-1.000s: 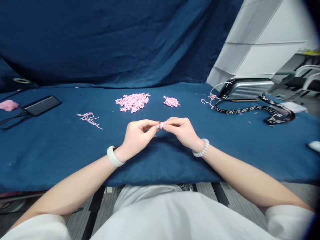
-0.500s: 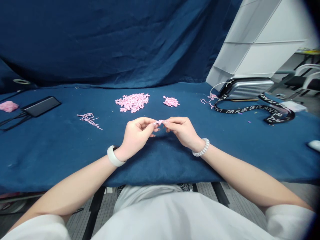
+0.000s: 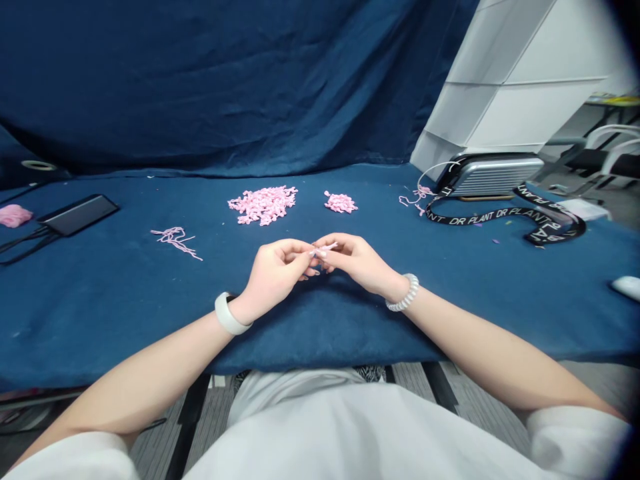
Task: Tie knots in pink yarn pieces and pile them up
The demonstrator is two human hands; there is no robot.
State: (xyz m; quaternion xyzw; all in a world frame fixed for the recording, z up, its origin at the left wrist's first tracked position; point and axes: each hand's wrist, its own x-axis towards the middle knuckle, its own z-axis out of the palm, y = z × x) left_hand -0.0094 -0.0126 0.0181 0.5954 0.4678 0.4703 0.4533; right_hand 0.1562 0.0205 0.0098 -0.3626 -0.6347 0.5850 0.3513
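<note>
- The left hand (image 3: 275,271) and right hand (image 3: 356,260) are raised over the blue cloth table cover (image 3: 125,327), close together in front of the person's torso.
- A short piece of pink yarn (image 3: 326,247) sits between the two hands, its thin length slanting up toward the right hand.
- Both hands are closed in a fingertip pinch on the yarn, and neither has let go. The fingers partly hide exactly where each one touches it.
- Compared with the earlier frame, the yarn looks straighter and slimmer, no longer a small bunched curl. The fingertips of the two hands have also drawn closer, almost meeting.
- A white band (image 3: 229,313) circles the left wrist, and a coiled white bracelet (image 3: 407,293) circles the right.
- Beyond the hands lie a large pile of knotted pink yarn pieces (image 3: 263,205) and a smaller pile (image 3: 341,203).
- Loose pink strands (image 3: 176,241) lie left of the piles, near a black phone (image 3: 77,215).
- To the right, a black "DR PLANT" lanyard (image 3: 500,215) curves in front of a silver case (image 3: 490,175).
</note>
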